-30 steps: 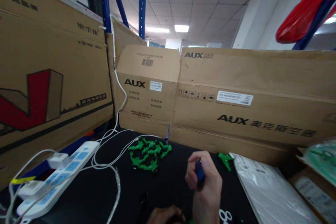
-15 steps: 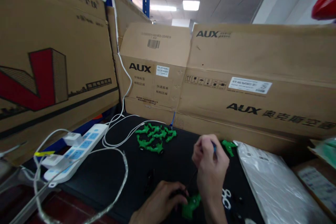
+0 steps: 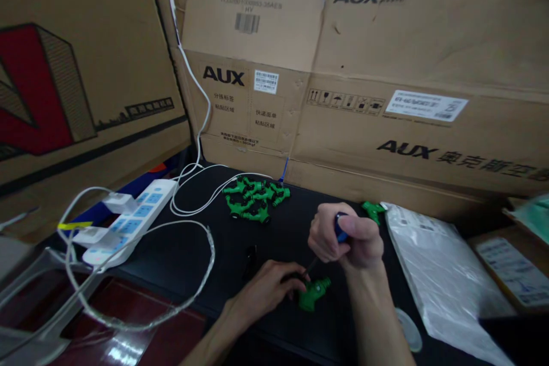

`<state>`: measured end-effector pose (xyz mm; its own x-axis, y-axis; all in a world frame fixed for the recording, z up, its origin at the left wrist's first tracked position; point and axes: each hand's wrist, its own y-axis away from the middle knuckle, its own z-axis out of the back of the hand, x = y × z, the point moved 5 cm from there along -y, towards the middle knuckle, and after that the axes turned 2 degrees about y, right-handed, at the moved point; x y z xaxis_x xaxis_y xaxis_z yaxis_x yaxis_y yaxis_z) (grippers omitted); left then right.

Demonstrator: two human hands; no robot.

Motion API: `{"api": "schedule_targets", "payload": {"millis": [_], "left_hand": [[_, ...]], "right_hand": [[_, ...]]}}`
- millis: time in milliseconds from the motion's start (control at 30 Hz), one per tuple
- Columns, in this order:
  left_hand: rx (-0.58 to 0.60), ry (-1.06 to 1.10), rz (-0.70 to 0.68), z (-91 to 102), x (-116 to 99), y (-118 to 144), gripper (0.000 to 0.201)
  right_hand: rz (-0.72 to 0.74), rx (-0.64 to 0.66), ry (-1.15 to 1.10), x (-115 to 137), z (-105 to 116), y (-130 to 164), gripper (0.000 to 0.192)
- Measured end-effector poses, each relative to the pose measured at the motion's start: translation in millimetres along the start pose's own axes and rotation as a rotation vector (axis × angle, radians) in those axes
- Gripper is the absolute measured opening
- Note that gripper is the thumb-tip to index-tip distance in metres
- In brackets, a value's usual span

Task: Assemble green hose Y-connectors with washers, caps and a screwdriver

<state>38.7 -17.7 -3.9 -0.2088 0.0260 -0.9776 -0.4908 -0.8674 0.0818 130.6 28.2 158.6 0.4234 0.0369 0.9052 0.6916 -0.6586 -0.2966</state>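
Around: I see a power strip point(image 3: 143, 211) left, plastic bag point(image 3: 437, 274) right, green cluster point(image 3: 258, 215) behind.
Blocking: left fingers hide the shaft's tip from me.
Right hand point(image 3: 346, 235): clenched round a screwdriver point(image 3: 341, 227).
Left hand point(image 3: 272, 284): pinching the green part point(image 3: 311, 298).
Green part: at the left fingertips, below the right fist.

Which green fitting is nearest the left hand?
The green fitting right at the left hand, closest to the camera; the others lie farther back, near the cardboard.
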Motion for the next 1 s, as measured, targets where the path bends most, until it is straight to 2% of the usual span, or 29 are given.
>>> {"api": "schedule_targets", "payload": {"millis": [33, 67, 100, 200, 233, 267, 300, 367, 500, 533, 567, 600, 667, 733, 800, 867, 900, 933, 967, 1000], "left_hand": [[-0.005, 0.003, -0.004, -0.1, 0.4, 0.0, 0.024], [-0.008, 0.004, -0.009, -0.3, 0.7, 0.1, 0.024], [-0.009, 0.005, -0.013, -0.6, 1.0, 0.2, 0.024], [-0.01, -0.016, -0.026, -0.9, 1.8, 0.5, 0.024], [-0.011, -0.029, -0.026, -0.8, 2.0, 0.6, 0.023], [-0.013, -0.043, -0.025, -0.5, 2.2, 0.6, 0.023], [-0.013, -0.055, -0.023, -0.3, 2.2, 0.6, 0.022], [-0.003, -0.064, -0.023, -0.3, 1.7, 0.5, 0.022], [0.003, -0.049, -0.026, 0.7, -0.5, -0.2, 0.024], [0.003, -0.052, -0.019, 1.1, -0.8, -0.3, 0.024], [0.005, -0.059, -0.008, 1.4, -0.9, -0.4, 0.024], [0.012, -0.068, 0.004, 1.4, -0.8, -0.4, 0.025], [0.027, -0.079, 0.018, 1.0, -0.6, -0.2, 0.026], [0.037, -0.074, 0.011, 0.5, -0.8, 0.1, 0.026], [0.04, -0.06, -0.003, 0.1, -0.6, 0.1, 0.026], [0.05, -0.055, -0.005, -0.4, 0.4, -0.4, 0.026], [0.053, -0.059, -0.002, -0.4, 1.1, -0.8, 0.026], [0.055, -0.066, 0.0, -0.3, 1.6, -1.2, 0.026], [0.057, -0.075, 0.001, -0.1, 2.1, -1.6, 0.026], [0.059, -0.081, -0.002, 0.2, 2.3, -1.9, 0.025]], "right_hand": [[0.029, -0.062, 0.0, -2.3, 0.0, -0.1, 0.043], [0.079, -0.182, 0.035, -3.9, 0.7, 0.6, 0.041], [0.157, -0.376, 0.112, -3.9, 2.7, 3.8, 0.039], [0.419, -1.12, 0.486, 2.2, -3.1, 31.7, 0.03], [0.454, -1.246, 0.573, 3.0, -10.1, 38.1, 0.029], [0.451, -1.26, 0.603, 2.8, -15.4, 39.4, 0.028], [0.419, -1.178, 0.584, 2.3, -18.0, 36.3, 0.028], [0.3, -0.867, 0.464, 1.8, -17.3, 24.3, 0.027], [-0.031, -0.1, 0.197, 1.3, -14.4, 4.9, 0.024], [-0.074, 0.027, 0.136, 1.9, -12.8, 3.3, 0.024], [-0.084, 0.092, 0.081, 3.0, -9.6, 1.7, 0.026], [-0.068, 0.104, 0.033, 3.7, -5.5, -0.3, 0.028], [0.008, 0.014, -0.037, 2.8, 2.3, -3.8, 0.032], [0.125, -0.227, 0.012, 0.4, 9.1, -3.1, 0.032], [0.297, -0.654, 0.204, 2.2, 14.2, 8.8, 0.028], [0.459, -1.103, 0.452, 7.3, 8.1, 30.5, 0.024], [0.499, -1.234, 0.53, 8.7, 1.9, 38.6, 0.023], [0.506, -1.276, 0.56, 9.3, -3.3, 42.6, 0.023], [0.486, -1.232, 0.544, 9.4, -6.1, 42.7, 0.023], [0.446, -1.126, 0.499, 9.4, -7.1, 40.0, 0.025]]}}
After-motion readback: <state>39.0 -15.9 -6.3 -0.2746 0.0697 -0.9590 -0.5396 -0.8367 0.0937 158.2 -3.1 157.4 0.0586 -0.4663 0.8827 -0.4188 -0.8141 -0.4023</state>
